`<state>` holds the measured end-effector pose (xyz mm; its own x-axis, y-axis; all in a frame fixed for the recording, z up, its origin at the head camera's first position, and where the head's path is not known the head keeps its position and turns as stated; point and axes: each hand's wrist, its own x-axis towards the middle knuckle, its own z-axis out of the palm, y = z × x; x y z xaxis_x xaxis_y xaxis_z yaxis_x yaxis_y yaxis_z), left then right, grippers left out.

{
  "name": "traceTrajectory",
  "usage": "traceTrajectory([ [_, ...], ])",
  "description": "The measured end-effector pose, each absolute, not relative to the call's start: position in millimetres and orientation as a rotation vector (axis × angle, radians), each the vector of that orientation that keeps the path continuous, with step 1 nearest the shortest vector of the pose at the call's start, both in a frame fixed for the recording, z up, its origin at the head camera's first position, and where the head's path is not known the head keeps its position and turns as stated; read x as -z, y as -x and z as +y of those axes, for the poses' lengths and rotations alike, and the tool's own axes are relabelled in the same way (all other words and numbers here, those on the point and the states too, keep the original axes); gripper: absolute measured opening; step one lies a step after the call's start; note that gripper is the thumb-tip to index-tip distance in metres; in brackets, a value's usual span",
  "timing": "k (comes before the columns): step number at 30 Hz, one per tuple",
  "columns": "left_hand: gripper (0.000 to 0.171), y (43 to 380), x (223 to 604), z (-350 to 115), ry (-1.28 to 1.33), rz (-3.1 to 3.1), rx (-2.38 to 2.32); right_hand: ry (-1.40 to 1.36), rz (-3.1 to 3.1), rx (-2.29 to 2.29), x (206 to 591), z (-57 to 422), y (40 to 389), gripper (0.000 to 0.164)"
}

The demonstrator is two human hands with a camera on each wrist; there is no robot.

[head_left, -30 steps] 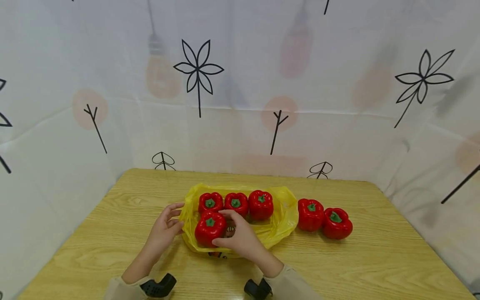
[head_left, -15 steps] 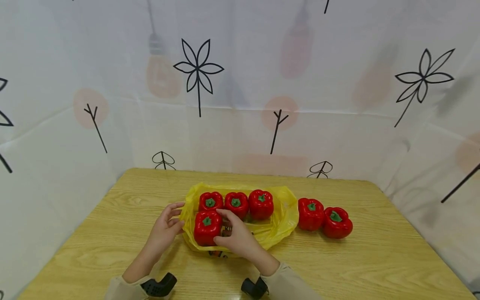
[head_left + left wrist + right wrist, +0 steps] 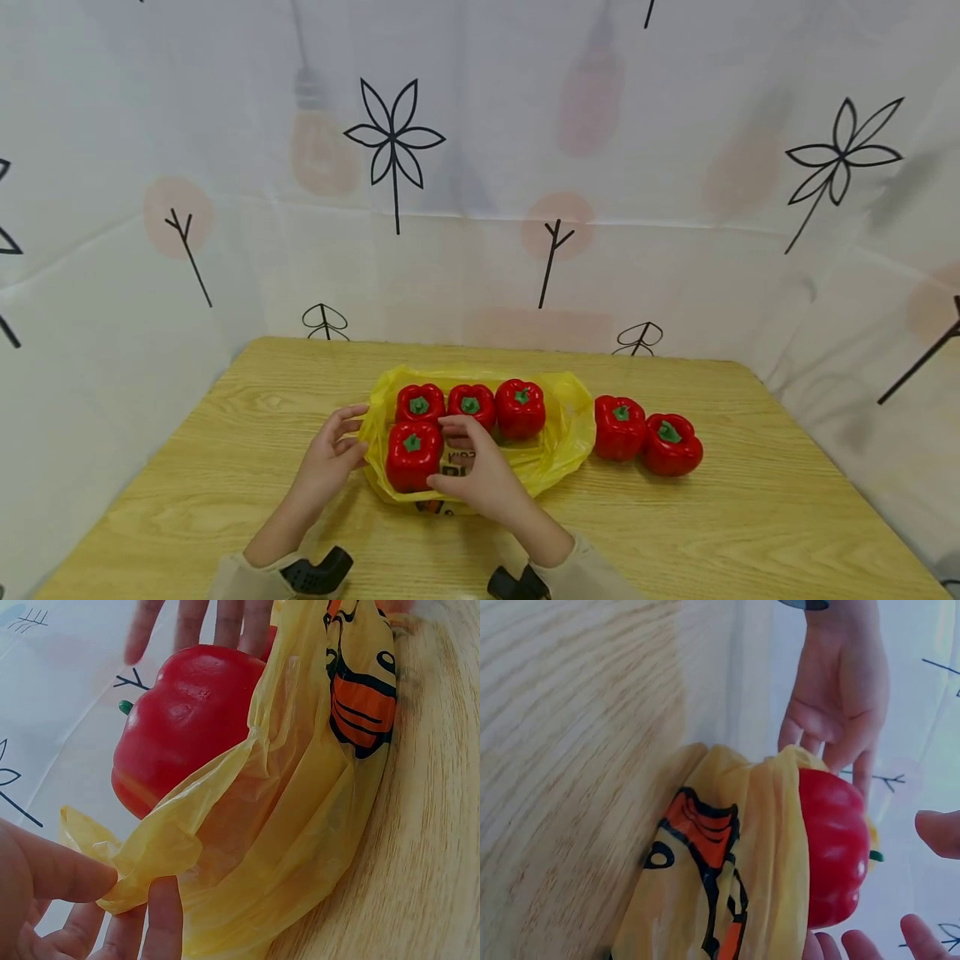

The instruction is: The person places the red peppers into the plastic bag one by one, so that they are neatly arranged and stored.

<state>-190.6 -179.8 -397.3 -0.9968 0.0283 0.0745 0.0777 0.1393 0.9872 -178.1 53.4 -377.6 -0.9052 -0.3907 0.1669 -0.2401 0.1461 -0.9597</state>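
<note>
left hand (image 3: 330, 452): pinching rim of yellow bag (image 3: 573, 425) | right hand (image 3: 486, 473): spread, gripping nothing, contact unconfirmed | front red pepper (image 3: 414, 460): in bag, between hands, beside right | advised: hold rim outward; avoid dragging pepper

A: What stands behind the worktop (image 3: 720, 525)?

B: A pale cloth (image 3: 480, 271), hung along the far edge and down both sides, with a crease running across it.

A: Any pattern?

B: Black-outlined flowers, one left of centre (image 3: 392, 137) and one towards the right (image 3: 842, 157). A peach light bulb (image 3: 324, 150) is printed just left of the first flower.

A: And lower down?

B: Pink discs (image 3: 159, 208) with black twigs (image 3: 552, 242) over them, then leaf outlines (image 3: 324, 319) near the worktop.

A: Its surface?

B: Yellowish, with wood grain.
</note>
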Motion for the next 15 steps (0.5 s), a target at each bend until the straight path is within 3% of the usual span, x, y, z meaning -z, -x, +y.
traceTrajectory([
  [15, 0.046, 189.9, 397.3, -178.6, 0.123, -2.328, 2.063, 0.609, 2.315, 2.03, 372.5, 63.0, 163.4, 0.053],
])
